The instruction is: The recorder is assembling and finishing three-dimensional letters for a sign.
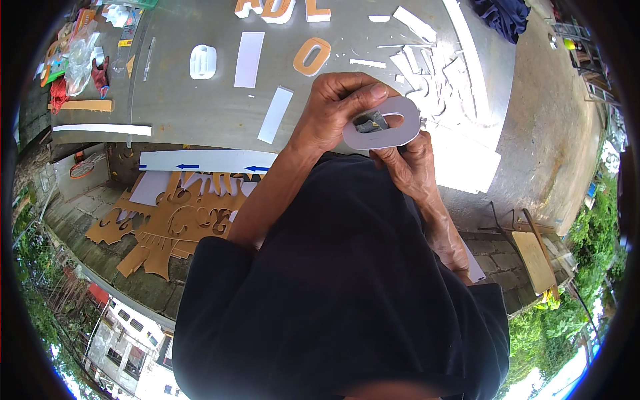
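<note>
Above the near edge of the table, my left hand point(337, 107) grips a white letter O point(403, 137), a flat-faced oval ring, with the thumb pressed over its upper rim. My right hand point(410, 167) is closed at the ring's lower right side, its fingers partly hidden beneath it. Within the ring's opening shows a small dark grey piece point(371, 121); its kind I cannot make out. Just beyond my hands lies an orange-brown letter O point(312, 56). Two white strips point(249, 60) lie to the left of it, near a thick white O-shaped piece point(203, 62).
Cut letters point(280, 9) stand at the far edge. White offcuts point(433, 73) are heaped on the right, beside a long curved white strip point(470, 67). Plastic bags and tools point(80, 67) crowd the far left. Below the table, brown cut-out sheets point(177, 223) are piled.
</note>
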Demonstrator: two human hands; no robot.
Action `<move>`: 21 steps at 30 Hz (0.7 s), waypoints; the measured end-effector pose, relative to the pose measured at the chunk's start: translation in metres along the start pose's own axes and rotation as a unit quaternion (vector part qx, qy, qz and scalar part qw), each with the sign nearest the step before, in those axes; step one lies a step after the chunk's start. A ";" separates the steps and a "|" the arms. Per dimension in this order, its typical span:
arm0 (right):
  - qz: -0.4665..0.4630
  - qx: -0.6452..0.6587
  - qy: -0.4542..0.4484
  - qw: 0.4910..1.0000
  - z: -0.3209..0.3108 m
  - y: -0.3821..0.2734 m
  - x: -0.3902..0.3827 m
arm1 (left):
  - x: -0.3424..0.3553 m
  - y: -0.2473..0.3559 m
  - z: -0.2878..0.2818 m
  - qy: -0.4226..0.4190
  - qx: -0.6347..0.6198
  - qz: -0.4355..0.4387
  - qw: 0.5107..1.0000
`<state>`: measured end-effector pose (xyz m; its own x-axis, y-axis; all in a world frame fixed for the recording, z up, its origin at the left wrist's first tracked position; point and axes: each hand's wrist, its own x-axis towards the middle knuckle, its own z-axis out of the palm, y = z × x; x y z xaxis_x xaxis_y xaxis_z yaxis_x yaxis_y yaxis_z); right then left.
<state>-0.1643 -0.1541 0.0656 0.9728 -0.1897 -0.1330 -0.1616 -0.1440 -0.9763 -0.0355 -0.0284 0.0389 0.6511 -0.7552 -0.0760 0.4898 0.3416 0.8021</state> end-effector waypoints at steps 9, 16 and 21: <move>0.016 0.130 -0.090 0.987 -0.005 -0.004 0.005 | -0.004 0.007 -0.001 -0.033 -0.018 -0.038 0.999; -0.220 -0.244 0.106 0.939 0.012 -0.011 0.007 | -0.002 -0.005 0.008 0.010 -0.054 -0.034 0.998; -0.203 -0.215 0.151 0.943 0.018 -0.004 -0.001 | -0.001 -0.002 0.011 -0.004 -0.063 -0.046 0.997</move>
<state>-0.1618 -0.1363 0.0662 0.8878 -0.2935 0.3546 0.0979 -0.6323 -0.7685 -0.0433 -0.0346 0.0440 0.5961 -0.7905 -0.1405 0.6159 0.3378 0.7117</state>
